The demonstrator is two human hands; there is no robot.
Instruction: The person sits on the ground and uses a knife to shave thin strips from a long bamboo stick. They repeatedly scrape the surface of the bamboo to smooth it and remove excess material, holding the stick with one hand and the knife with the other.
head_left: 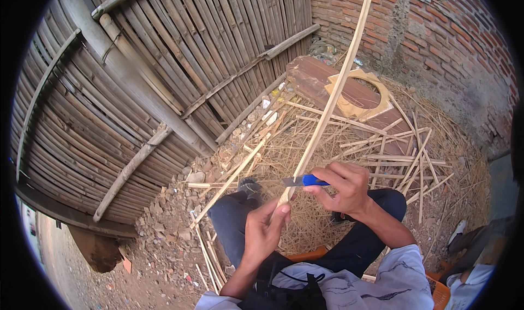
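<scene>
A long, pale bamboo strip (332,100) slants up and away from my lap toward the brick wall. My left hand (263,229) is closed around its near end, thumb on top. In my right hand (346,185) is a utility knife (313,180) with a blue handle, its fingers wrapped round it. The knife's blade points left and lies across the strip, just beyond my left hand. Below the strip my knees are bent apart in dark trousers.
Several cut strips (413,162) lie right on straw shavings; others (210,258) lie left. Beyond is a brown board (308,81) with a cut-out yellowish piece (357,112). A bamboo fence (164,53) stands left, a brick wall (431,37) behind. Another person's leg (469,239) shows right.
</scene>
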